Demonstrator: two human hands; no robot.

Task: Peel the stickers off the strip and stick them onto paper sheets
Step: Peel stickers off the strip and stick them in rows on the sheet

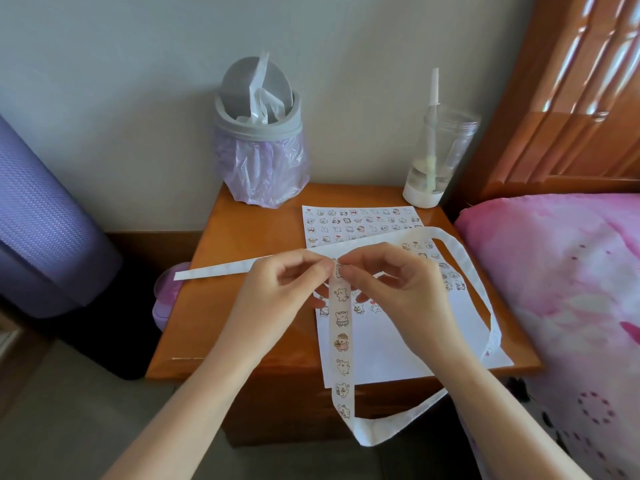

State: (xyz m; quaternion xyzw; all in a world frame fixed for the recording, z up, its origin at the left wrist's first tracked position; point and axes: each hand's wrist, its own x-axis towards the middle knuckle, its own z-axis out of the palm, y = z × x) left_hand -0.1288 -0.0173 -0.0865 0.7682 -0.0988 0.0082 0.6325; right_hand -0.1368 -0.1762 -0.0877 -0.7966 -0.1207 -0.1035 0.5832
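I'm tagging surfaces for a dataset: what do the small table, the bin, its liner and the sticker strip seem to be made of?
Table: wood, it seems, under glossy varnish; warm brown with bright reflections.
Bin: matte grey plastic, likely, from its moulded rim.
Liner: thin translucent purple plastic film, crinkled.
Sticker strip: probably coated paper backing; it bends in loops without creasing.

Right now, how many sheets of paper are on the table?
2. The back sheet lies by the bin, full of stickers. The front sheet lies nearer, only partly filled. Others could hide beneath them.
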